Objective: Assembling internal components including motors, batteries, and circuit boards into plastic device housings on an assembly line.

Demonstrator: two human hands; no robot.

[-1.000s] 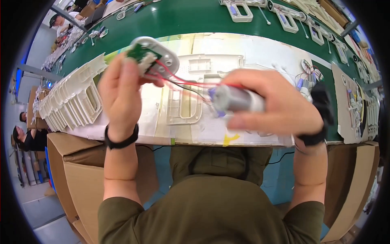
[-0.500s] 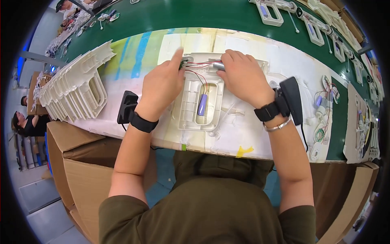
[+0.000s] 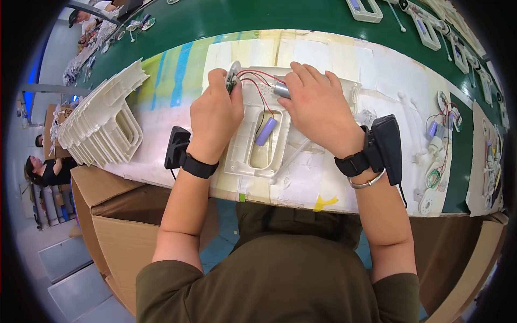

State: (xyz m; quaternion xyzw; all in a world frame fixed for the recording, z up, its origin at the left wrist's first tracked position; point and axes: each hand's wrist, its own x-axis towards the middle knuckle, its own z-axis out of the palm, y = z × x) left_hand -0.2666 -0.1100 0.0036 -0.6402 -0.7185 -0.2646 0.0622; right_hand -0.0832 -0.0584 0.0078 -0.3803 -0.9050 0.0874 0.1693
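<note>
In front of me a white plastic housing half (image 3: 240, 162) with a handle-shaped opening lies on the worktable. My left hand (image 3: 216, 116) pinches a small round circuit board with a pale disc (image 3: 233, 72), tilted up on edge above the housing's upper left end. Closed around a silver cylindrical motor (image 3: 280, 89), my right hand (image 3: 321, 105) is at the housing's upper part. Red and dark wires run between the board and the motor. More wires lead down to a purple cylindrical battery (image 3: 266, 132), which lies loose and slanted over the handle opening.
A row of nested white housings (image 3: 105, 126) stands at the left. Loose wired parts (image 3: 435, 129) lie at the right. Several filled housings (image 3: 425, 33) rest on the green surface beyond. Open cardboard boxes (image 3: 126, 234) flank me below the table edge. Other people are at the far left.
My left hand has lifted and tilted the round board out of the housing's upper left end. The battery has shifted and slanted more. My right hand stays on the motor.
</note>
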